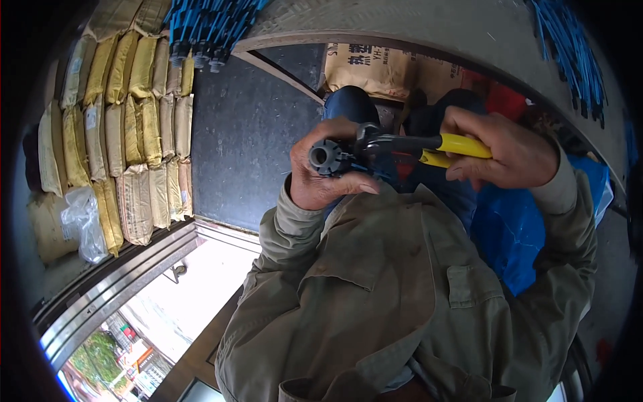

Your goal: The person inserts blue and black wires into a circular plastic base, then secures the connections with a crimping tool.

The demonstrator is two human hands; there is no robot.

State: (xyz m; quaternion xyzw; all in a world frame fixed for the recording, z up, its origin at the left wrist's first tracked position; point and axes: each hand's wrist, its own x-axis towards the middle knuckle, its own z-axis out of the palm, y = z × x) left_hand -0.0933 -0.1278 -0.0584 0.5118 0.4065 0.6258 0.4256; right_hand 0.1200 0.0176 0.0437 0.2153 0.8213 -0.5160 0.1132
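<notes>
My left hand [309, 175] is closed around a black plastic fitting [337, 161] with a ribbed round end and a hole in its middle. Thin blue strips show beside the fitting, under my thumb. Pliers with yellow grips [462, 145] and dark jaws are held in my right hand [512, 153], its fingers wrapped over the handles. The jaws reach across to the fitting at my left fingers; whether they bite on it or on a strip is hidden. Both hands are above my lap.
A grey tabletop [429, 20] runs along the far side, bearing bundles of blue-and-black parts [211, 30] and blue strips [569, 60]. Stacked sacks [137, 127] stand at the left. A brown sack [368, 74] lies beneath the table; a blue plastic bag [506, 231] is at my right.
</notes>
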